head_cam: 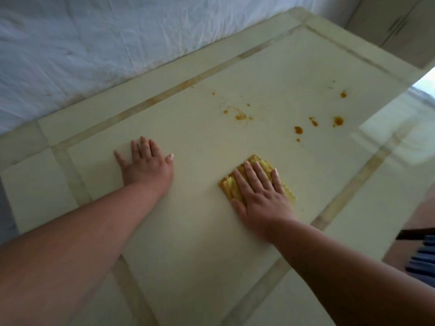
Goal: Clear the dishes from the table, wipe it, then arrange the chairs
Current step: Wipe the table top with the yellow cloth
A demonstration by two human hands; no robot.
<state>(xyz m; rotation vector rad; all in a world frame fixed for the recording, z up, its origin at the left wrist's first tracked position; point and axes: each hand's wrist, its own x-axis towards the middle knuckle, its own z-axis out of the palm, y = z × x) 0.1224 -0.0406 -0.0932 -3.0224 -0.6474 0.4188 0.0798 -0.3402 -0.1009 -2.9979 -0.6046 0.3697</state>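
A cream table [200,220] with pale inlaid bands fills the view. My right hand [261,196] lies flat on a yellow cloth [261,167], pressing it onto the tabletop right of centre. Only the cloth's far and side edges show past my fingers. My left hand [146,163] rests palm down on the bare tabletop to the left, fingers spread, holding nothing. Orange sauce stains [298,130] dot the table beyond the cloth, with a smeared ring [240,116] further back and more spots [338,120] to the right.
A white crinkled sheet or wall covering [94,43] runs along the table's far left edge. A pale cabinet [400,24] stands at the top right. A dark chair part with blue stripes [421,250] shows past the table's right edge, over a brownish floor [421,217].
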